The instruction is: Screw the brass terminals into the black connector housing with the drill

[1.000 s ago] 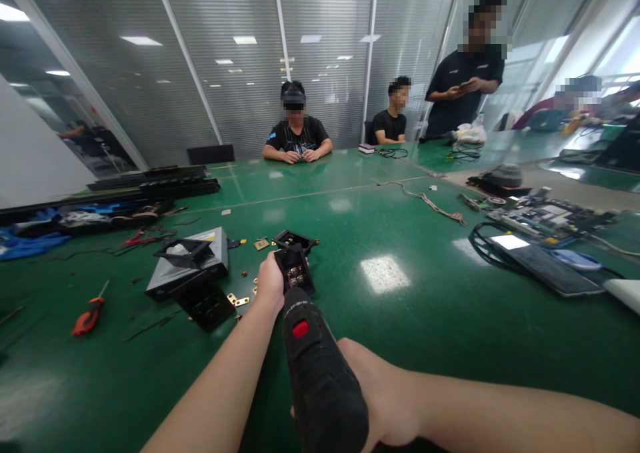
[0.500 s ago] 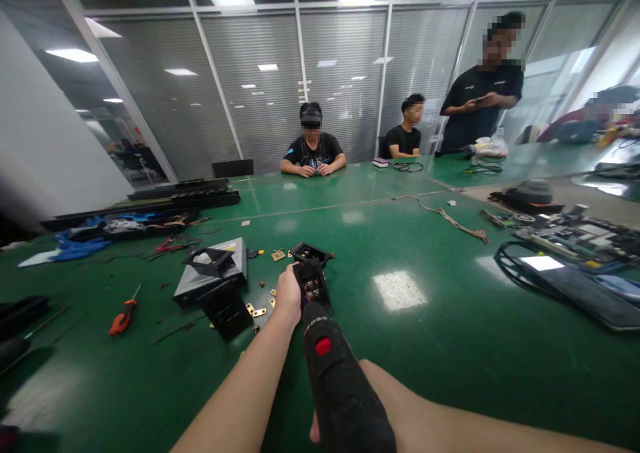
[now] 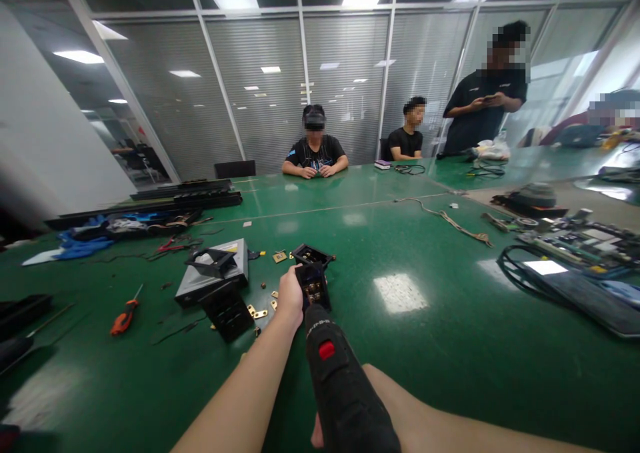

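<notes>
1. In the head view, the left hand [image 3: 290, 294] was stretched forward with a straight arm and was closed on the left side of a small black housing [image 3: 313, 286], which stood upright on the green table [image 3: 450, 346].
2. The right hand [image 3: 385, 409] was low and close to the camera, wrapped around the grip of a black power screwdriver [image 3: 340, 386]. Its fingers were mostly hidden behind the tool body.
3. The screwdriver pointed away from the camera, and its front end met the near side of the housing; the tip itself could not be seen. A red button was on top of the tool.
4. Just behind the housing lay a second black piece [image 3: 311, 255].
5. To the left of the housing were small brass parts [image 3: 257, 313], then a flat black block [image 3: 227, 313] and a grey box [image 3: 213, 276].
6. Far to the left of the housing lay an orange screwdriver [image 3: 123, 319].
7. Behind the housing, across the table, a seated person [image 3: 315, 153] held both hands together.
</notes>
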`<state>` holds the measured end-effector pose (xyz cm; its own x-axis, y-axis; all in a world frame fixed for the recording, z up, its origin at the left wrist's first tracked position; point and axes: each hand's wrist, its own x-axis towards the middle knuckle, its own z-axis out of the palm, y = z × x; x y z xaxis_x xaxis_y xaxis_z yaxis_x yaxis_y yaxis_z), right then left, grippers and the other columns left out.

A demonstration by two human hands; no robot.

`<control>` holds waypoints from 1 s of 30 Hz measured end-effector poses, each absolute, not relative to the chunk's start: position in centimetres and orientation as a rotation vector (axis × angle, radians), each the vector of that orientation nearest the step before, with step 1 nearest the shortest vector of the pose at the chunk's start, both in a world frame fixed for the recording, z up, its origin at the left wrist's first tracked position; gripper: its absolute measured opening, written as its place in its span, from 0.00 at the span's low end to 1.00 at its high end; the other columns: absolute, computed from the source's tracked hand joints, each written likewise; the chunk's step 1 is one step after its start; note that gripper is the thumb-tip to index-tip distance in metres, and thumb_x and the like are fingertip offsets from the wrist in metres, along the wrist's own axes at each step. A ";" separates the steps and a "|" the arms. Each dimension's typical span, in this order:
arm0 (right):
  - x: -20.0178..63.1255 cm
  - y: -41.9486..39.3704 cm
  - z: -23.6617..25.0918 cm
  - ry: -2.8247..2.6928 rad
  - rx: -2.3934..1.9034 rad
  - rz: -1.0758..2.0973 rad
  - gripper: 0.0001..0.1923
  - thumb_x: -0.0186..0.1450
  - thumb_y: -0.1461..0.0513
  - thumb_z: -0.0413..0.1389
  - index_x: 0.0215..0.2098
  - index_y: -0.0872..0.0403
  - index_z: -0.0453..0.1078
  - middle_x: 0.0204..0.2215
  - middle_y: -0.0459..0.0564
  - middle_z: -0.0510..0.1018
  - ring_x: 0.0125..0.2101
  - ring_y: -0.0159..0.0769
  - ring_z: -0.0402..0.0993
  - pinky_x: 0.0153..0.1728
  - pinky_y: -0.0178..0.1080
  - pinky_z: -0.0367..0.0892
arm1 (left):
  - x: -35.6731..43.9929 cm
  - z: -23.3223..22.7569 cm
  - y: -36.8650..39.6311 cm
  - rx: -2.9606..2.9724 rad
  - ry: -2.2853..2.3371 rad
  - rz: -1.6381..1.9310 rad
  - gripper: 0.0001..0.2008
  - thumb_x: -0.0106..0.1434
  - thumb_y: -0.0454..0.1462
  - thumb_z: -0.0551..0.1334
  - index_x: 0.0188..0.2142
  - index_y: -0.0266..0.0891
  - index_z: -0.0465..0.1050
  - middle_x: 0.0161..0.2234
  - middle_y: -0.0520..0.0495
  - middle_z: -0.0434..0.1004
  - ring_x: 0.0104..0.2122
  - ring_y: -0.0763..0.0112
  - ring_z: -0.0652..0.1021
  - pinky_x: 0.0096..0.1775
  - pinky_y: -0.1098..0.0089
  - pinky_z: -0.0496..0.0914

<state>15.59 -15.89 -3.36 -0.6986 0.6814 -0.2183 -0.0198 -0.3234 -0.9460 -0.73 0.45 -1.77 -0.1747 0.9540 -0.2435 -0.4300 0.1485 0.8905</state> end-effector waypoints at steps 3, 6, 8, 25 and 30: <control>15.1 -15.9 -3.5 -1.473 -0.833 2.029 0.19 0.55 0.54 0.76 0.36 0.59 0.79 0.29 0.45 0.76 0.32 0.33 0.70 0.36 0.36 0.67 | -0.8 -2.0 0.5 0.650 1.136 1.403 0.15 0.65 0.42 0.56 0.33 0.34 0.78 0.28 0.36 0.82 0.26 0.55 0.83 0.25 0.66 0.74; 14.9 -15.9 -3.5 -1.487 -0.819 2.012 0.20 0.56 0.52 0.75 0.35 0.58 0.79 0.28 0.44 0.75 0.32 0.34 0.71 0.36 0.37 0.67 | -0.9 -2.1 0.5 0.671 1.131 1.411 0.15 0.64 0.41 0.57 0.33 0.34 0.78 0.29 0.34 0.83 0.29 0.52 0.84 0.28 0.64 0.75; 14.9 -16.0 -3.2 -1.504 -0.815 2.009 0.20 0.57 0.51 0.74 0.35 0.58 0.79 0.28 0.44 0.75 0.32 0.34 0.72 0.36 0.36 0.68 | -0.9 -2.0 0.4 0.672 1.145 1.411 0.14 0.64 0.41 0.57 0.34 0.34 0.79 0.30 0.34 0.83 0.30 0.52 0.85 0.29 0.63 0.75; 15.8 -15.7 0.8 -1.720 -0.628 1.833 0.25 0.46 0.53 0.77 0.33 0.60 0.78 0.28 0.49 0.78 0.32 0.39 0.75 0.33 0.37 0.70 | -0.8 -1.7 0.4 0.662 1.160 1.405 0.14 0.67 0.40 0.55 0.35 0.35 0.78 0.28 0.36 0.83 0.32 0.52 0.85 0.31 0.63 0.76; 15.9 -15.7 0.6 -1.821 -0.600 1.715 0.23 0.50 0.51 0.76 0.28 0.57 0.73 0.25 0.44 0.73 0.27 0.33 0.69 0.32 0.36 0.69 | -0.7 -1.3 0.3 0.622 1.129 1.406 0.14 0.67 0.39 0.55 0.38 0.35 0.79 0.28 0.37 0.83 0.37 0.51 0.86 0.37 0.60 0.79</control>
